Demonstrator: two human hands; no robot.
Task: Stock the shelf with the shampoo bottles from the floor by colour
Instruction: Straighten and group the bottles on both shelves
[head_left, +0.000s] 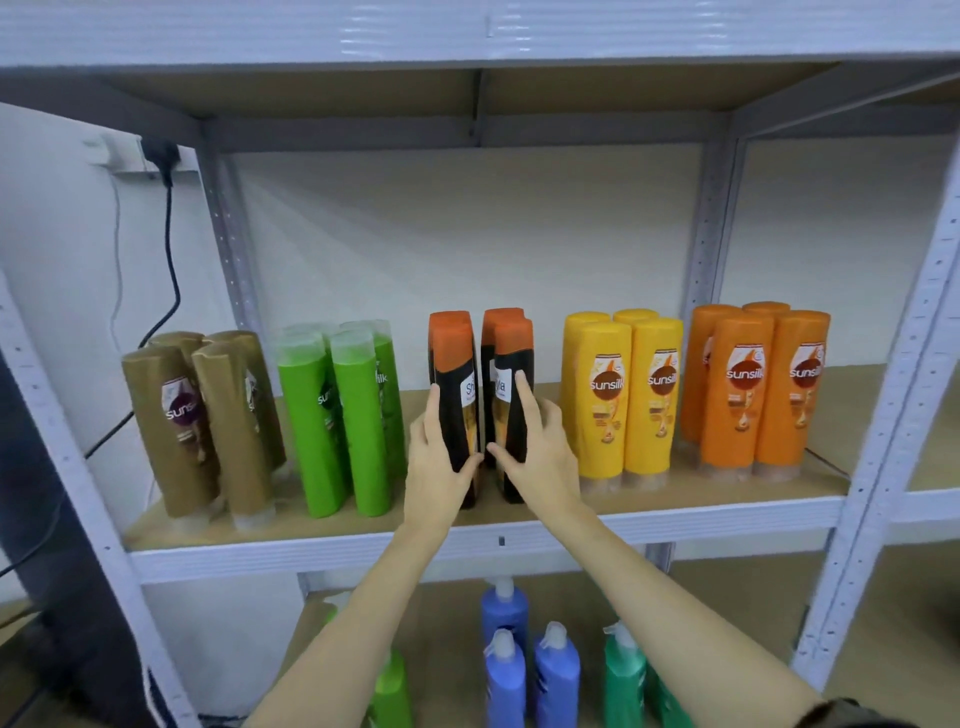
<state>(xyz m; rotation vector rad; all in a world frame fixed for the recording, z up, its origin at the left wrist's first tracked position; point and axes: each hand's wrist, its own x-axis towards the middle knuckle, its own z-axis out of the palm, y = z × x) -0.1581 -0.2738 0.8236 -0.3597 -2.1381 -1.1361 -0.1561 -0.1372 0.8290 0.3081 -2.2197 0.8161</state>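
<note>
Black bottles squared up at the shelf's front edge

Left hand (436, 467) grips one black bottle (457, 415); right hand (540, 452) rests spread-fingered on its neighbour (511, 410). Likely stiff, slick, tippy: hold mid-body.

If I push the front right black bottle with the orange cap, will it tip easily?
Probably yes: the black bottle is tall, narrow and stands on a small base. Its glossy surface may feel slippery. The right hand resting against it should steady it.
</note>
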